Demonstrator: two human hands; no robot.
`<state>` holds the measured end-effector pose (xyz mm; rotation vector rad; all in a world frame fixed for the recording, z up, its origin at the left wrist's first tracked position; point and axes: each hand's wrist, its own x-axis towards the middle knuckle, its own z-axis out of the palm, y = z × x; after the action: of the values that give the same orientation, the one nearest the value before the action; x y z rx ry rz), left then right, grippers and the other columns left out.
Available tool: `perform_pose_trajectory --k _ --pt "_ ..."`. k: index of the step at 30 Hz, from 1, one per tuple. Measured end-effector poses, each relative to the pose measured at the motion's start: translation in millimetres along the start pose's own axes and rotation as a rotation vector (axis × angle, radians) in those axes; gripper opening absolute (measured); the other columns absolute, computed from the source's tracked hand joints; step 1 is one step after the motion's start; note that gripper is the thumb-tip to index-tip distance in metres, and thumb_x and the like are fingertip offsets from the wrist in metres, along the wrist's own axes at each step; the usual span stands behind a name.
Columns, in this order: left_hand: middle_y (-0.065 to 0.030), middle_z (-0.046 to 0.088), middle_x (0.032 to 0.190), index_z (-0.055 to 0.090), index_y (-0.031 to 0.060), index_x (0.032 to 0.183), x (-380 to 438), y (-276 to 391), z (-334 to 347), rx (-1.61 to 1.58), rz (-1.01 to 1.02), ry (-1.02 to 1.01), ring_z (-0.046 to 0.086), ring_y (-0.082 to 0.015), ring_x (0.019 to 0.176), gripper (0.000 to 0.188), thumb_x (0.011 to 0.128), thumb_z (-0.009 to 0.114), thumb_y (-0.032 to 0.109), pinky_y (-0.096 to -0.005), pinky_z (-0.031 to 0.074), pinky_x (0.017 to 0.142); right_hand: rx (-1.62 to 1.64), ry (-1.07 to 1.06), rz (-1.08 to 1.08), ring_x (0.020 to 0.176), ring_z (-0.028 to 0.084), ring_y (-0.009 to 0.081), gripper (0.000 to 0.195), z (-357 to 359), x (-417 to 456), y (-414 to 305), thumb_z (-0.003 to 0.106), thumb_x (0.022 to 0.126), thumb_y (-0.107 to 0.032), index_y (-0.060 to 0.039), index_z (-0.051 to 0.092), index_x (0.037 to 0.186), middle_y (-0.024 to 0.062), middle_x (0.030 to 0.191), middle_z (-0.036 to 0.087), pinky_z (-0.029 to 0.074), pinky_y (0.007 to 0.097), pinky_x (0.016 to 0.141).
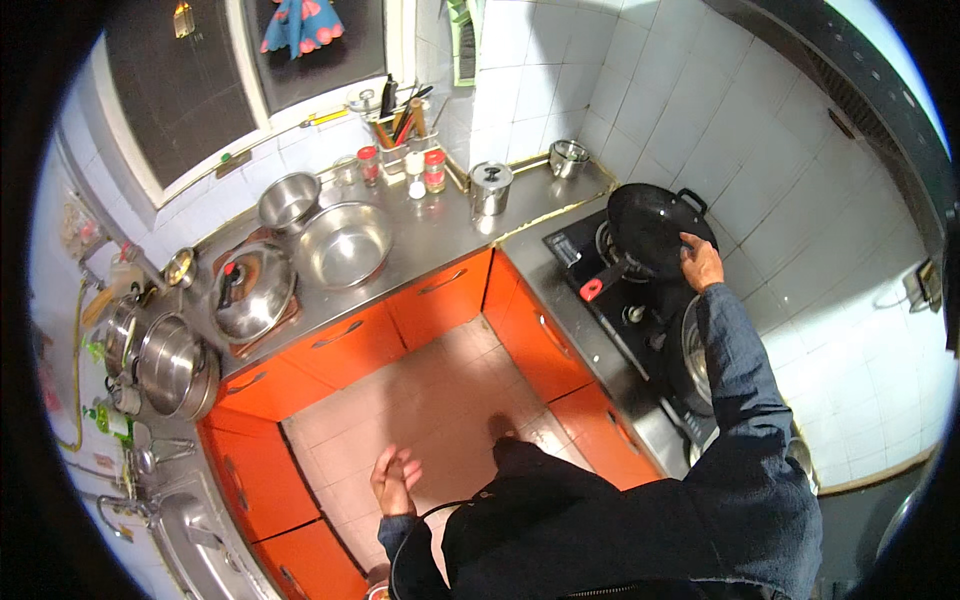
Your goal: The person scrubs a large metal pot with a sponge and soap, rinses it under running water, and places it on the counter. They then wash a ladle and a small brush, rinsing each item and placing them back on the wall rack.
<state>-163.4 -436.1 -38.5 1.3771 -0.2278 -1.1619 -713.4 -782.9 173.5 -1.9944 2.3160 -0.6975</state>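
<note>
My right hand (701,262) reaches over the black frying pan (649,225) on the gas hob (600,289), its fingers at the pan's near right side; whether they grip the rim I cannot tell. The pan has a long handle with a red end (592,289) pointing toward the counter edge and a small loop handle (693,201) at the wall side. A second pan (694,352) sits on the hob, partly hidden by my right sleeve. My left hand (395,478) hangs over the tiled floor, fingers partly curled and slightly blurred, holding nothing visible.
On the steel counter stand a lidded steel pot (491,189), a wide steel basin (346,244), a smaller bowl (289,201), a domed lid (253,292), red-capped jars (434,171) and stacked steel pots (174,364). The sink (199,544) lies lower left. Orange cabinets (345,349) line the floor.
</note>
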Motion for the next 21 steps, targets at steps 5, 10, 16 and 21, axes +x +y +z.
perform_pose_trajectory --k 5,10,16,21 --pt "-0.0123 0.072 0.109 0.059 0.0005 0.133 94.0 18.6 196.5 0.588 0.577 -0.417 0.069 -0.0195 0.093 0.041 0.093 0.063 0.009 -0.0319 0.054 0.085 -0.416 -0.35 0.126 0.124 0.061 0.038 0.067 34.4 122.8 105.7 0.055 0.096 -0.015 -0.028 0.033 0.158 0.0183 0.14 0.06 0.048 0.0508 0.105" --pt "-0.0135 0.071 0.108 0.064 0.0076 0.132 86.9 57.6 364.2 0.933 0.876 -0.542 0.066 -0.0285 0.102 0.046 0.091 0.07 0.028 -0.0441 0.045 0.102 -0.599 -0.603 0.311 0.128 0.059 0.0371 0.084 94.6 171.2 132.0 0.058 0.095 -0.012 -0.0344 0.013 0.163 0.0144 0.145 0.057 0.049 0.0537 0.104" --pt "-0.0126 0.071 0.105 0.06 0.0052 0.137 83.6 69.3 427.6 1.056 0.997 -0.733 0.063 -0.0331 0.107 0.065 0.088 0.069 0.048 -0.065 0.028 0.111 -0.604 -0.678 0.391 0.118 0.065 0.0373 0.089 140.3 199.0 151.9 0.058 0.096 -0.012 -0.0352 0.005 0.163 0.0172 0.138 0.062 0.053 0.05 0.1" --pt "-0.0127 0.071 0.088 0.064 0.0065 0.134 84.3 58.6 440.8 1.029 0.994 -0.923 0.067 -0.0295 0.096 0.059 0.09 0.07 0.045 -0.0665 0.027 0.112 -0.581 -0.618 0.404 0.116 0.066 0.0369 0.09 164.2 206.9 169.8 0.059 0.095 -0.007 -0.0365 0.009 0.163 0.0156 0.135 0.064 0.053 0.0496 0.099"
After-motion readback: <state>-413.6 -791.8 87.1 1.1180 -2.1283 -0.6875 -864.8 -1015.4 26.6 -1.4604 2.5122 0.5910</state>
